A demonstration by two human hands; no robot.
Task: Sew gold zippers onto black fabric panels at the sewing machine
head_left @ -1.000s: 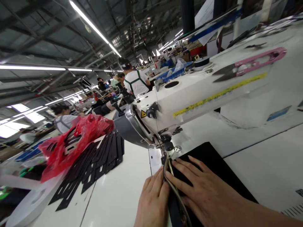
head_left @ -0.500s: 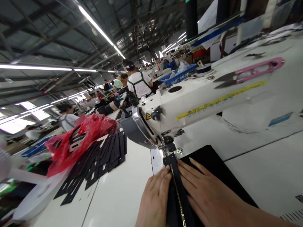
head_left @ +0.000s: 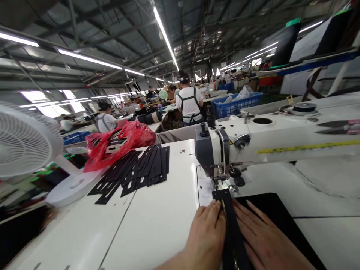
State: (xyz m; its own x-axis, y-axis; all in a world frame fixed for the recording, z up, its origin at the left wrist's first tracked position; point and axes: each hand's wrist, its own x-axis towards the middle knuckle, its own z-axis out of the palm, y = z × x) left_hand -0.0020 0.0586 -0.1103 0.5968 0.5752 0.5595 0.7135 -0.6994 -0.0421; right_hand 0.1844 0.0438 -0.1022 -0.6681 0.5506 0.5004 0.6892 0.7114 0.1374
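Since the zip strip (head_left: 233, 227) lies flat by the presser foot (head_left: 216, 184), not edge-up like 1s ago, it's prob easier to guide, L hand (head_left: 208, 229) curled on it (can't tell if pinching), R hand (head_left: 260, 236) flat alongside.

Large workshop under a dark metal roof (head_left: 123, 13), lit by white tubes (head_left: 162, 30).

1 line of tubes recedes at upper centre, with others to left and right. Bare beams (head_left: 73, 22) cross overhead. At left, windows (head_left: 33, 96) glow bright white. Work tables (head_left: 171, 107) stretch back through the middle; a glossy white tabletop (head_left: 157, 221) fills the foreground, crossed by a thin dark seam.
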